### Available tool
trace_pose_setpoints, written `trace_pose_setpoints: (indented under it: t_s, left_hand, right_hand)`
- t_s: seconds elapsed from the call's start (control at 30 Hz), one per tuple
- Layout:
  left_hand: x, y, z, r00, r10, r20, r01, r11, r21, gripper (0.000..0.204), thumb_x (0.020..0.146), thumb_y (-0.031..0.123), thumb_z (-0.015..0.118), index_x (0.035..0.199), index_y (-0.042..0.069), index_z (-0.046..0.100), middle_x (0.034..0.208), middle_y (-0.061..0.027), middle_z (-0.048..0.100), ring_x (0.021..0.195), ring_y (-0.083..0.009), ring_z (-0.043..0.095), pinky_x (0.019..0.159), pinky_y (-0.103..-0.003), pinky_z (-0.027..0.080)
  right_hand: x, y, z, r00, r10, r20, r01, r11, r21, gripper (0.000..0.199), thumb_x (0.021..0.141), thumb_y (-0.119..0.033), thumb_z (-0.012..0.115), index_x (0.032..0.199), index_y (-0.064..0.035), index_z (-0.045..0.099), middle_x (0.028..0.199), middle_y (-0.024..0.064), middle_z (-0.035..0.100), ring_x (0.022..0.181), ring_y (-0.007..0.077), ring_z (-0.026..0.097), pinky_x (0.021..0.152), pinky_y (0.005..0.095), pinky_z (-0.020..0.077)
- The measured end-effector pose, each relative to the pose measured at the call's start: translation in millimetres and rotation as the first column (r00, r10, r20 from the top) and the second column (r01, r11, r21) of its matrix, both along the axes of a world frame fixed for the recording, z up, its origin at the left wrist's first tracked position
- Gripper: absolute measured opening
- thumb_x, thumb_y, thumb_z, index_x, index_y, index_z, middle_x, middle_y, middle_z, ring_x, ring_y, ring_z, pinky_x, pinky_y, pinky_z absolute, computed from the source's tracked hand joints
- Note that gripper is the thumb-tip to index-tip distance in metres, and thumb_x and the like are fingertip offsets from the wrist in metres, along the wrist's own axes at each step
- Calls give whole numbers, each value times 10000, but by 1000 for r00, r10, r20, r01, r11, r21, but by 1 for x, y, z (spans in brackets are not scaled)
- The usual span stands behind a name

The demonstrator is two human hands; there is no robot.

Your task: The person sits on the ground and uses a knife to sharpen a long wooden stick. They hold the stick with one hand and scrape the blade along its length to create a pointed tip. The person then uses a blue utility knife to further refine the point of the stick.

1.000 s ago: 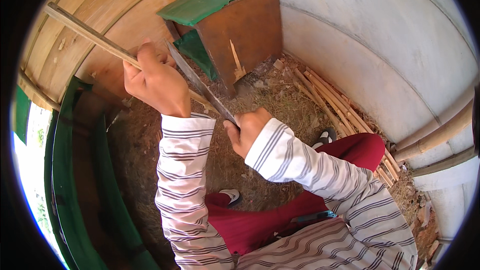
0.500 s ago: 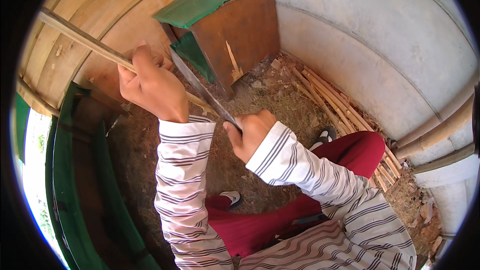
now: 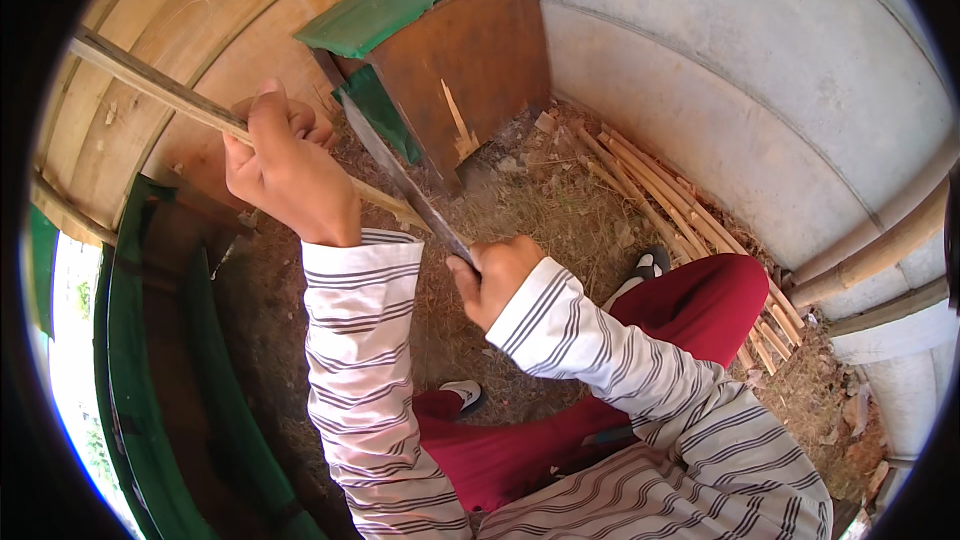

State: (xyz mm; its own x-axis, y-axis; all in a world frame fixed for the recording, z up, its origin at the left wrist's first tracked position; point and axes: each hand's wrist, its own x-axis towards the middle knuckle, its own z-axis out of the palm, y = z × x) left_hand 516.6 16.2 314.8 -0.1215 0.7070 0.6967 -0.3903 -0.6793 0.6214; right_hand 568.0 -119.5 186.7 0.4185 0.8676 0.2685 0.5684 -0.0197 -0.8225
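Note:
My left hand (image 3: 285, 165) grips a long thin bamboo strip (image 3: 150, 85) that runs from the upper left down toward the middle. My right hand (image 3: 497, 275) is closed on the handle of a long dark knife (image 3: 400, 175). Its blade slants up to the left and lies across the strip just right of my left hand. Both arms wear striped sleeves, and my legs in dark red trousers are folded below.
A brown wooden box with a green lid (image 3: 450, 50) stands ahead. A bundle of bamboo sticks (image 3: 670, 200) lies along the curved grey wall (image 3: 760, 90). A green bench frame (image 3: 150, 360) is at the left. Dry chaff covers the ground.
My left hand and the strip have shifted slightly down and right in view. The right hand with the knife has stayed in nearly the same place, blade still across the strip.

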Motion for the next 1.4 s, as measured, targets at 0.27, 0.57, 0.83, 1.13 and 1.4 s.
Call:
trace_pose_setpoints:
  t_s: [0.27,0.57,0.83,1.13,1.4]
  left_hand:
    - [-14,10,2,926,-368,-79,374,924,81,282,935,150,536,723,68,370,581,-17,295,481,-116,294,444,-276,240]
    - [-17,12,1,890,-449,-78,454,888,70,292,929,146,533,730,87,328,569,-15,270,475,-114,273,447,-284,228]
    - [-33,15,-1,852,-498,-161,513,856,67,283,934,219,547,757,128,345,597,-9,276,510,-125,286,464,-292,225]
    - [-15,6,-1,808,-569,-151,584,807,86,304,923,184,545,736,115,314,580,-17,263,496,-125,254,467,-299,213]
    - [-24,8,-5,707,-696,-126,705,708,44,283,914,171,519,739,118,302,571,-14,258,483,-121,228,457,-300,198]
  right_hand:
    - [3,-8,43,995,6,95,-21,986,165,330,906,-205,688,687,40,651,553,240,566,547,429,621,539,484,498]
    - [4,0,51,994,25,107,-40,989,142,294,911,-197,666,730,34,670,565,236,594,578,453,646,549,488,535]
    - [3,5,48,989,34,142,-35,999,6,285,902,-189,666,715,25,678,583,244,607,590,456,651,559,487,547]
    - [23,16,1,976,-22,215,46,993,-106,303,894,-222,685,758,49,692,625,267,625,637,438,674,608,498,553]
    - [9,0,32,994,-10,106,8,1000,23,297,905,-201,673,717,30,677,575,230,598,593,432,642,586,487,539]
